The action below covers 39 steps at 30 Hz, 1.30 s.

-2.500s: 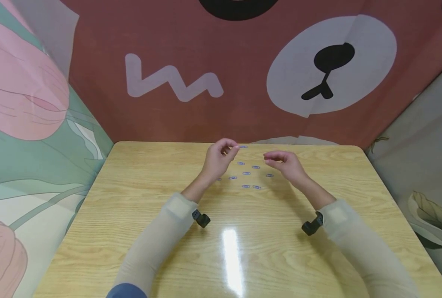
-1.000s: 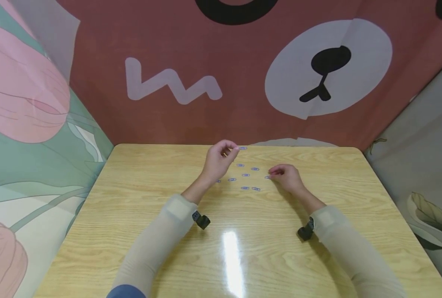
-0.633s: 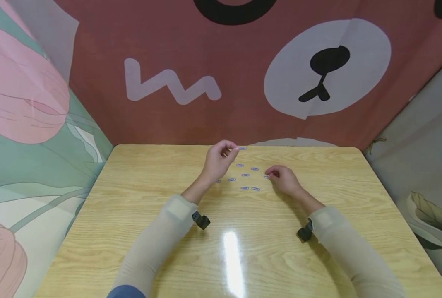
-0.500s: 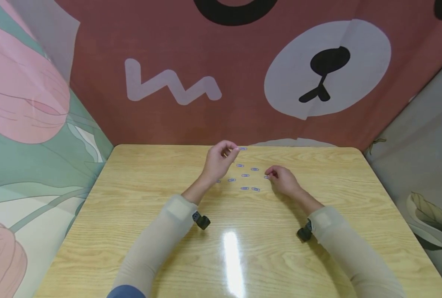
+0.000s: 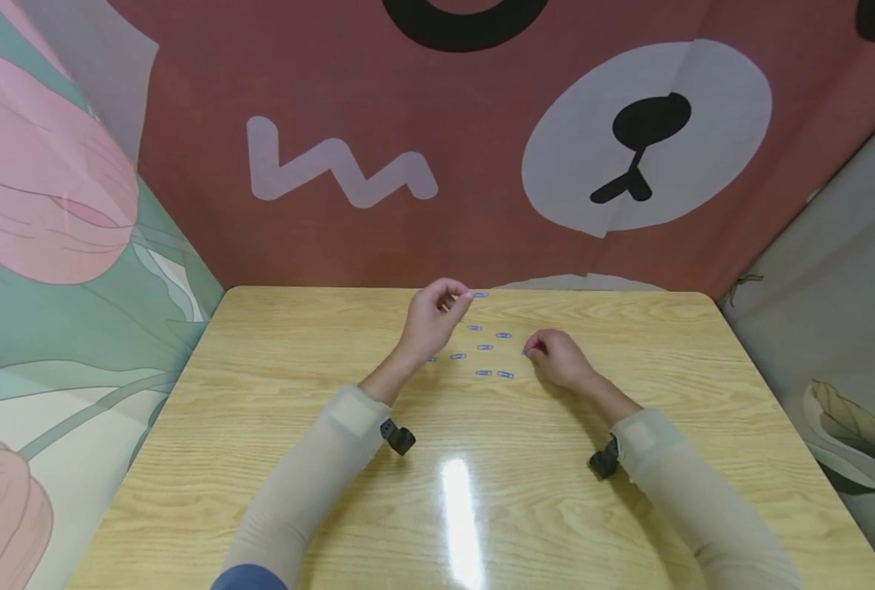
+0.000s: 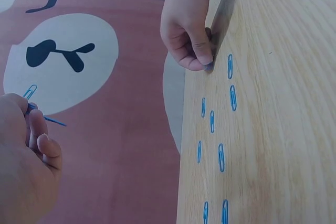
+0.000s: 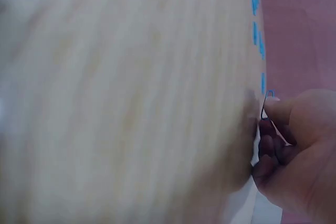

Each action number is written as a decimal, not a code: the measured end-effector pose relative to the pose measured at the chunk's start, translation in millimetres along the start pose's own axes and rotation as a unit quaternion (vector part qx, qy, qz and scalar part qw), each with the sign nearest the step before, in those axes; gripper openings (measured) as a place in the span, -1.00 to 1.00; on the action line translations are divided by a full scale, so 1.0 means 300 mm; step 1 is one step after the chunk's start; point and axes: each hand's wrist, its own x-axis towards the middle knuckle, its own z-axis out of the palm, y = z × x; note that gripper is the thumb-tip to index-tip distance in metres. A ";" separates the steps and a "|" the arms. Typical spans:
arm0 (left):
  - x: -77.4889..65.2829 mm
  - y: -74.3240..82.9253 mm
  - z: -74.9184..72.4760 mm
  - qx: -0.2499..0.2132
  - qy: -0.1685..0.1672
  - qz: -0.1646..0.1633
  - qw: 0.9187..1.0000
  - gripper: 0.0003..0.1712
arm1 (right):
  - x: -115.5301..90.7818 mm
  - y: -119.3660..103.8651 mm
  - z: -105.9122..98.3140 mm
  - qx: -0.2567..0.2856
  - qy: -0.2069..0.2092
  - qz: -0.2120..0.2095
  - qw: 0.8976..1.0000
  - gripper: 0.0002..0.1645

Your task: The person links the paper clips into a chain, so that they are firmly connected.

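Observation:
In the head view my left hand (image 5: 432,319) is raised over the far part of the table, thumb and fingertip pinching a blue paperclip (image 5: 480,294). A second blue clip (image 6: 55,121) sticks out below the same fingers in the left wrist view, beside the upper paperclip (image 6: 30,92). My right hand (image 5: 561,357) is low over the table to the right, other fingers curled in. Between its thumb and forefinger it pinches another paperclip (image 7: 266,104). Several more blue paperclips (image 6: 221,157) lie scattered on the wood between the hands.
The pale wooden table (image 5: 319,475) ends at a far edge against a reddish cloth (image 5: 378,238) with a bear print. Patterned cloths (image 5: 54,344) hang at both sides. Small black cameras (image 5: 399,436) sit on the wrists.
My right hand has come down and nearer to the rightmost paperclip on the table, and now pinches it. The left hand stays almost in place, still holding its clip.

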 end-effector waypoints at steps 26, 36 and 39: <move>0.002 -0.009 0.004 -0.001 0.006 -0.020 1.000 -0.89 | -0.006 -0.131 -0.209 0.118 0.008 0.011 0.993 -0.86; -0.001 -0.016 0.004 -0.013 -0.008 -0.003 1.000 -0.87 | -0.010 -0.258 -0.280 0.187 0.010 0.011 0.982 -0.76; -0.001 -0.015 0.009 -0.014 -0.010 -0.003 1.000 -0.88 | -0.004 -0.295 -0.288 0.196 0.010 0.015 0.980 -0.72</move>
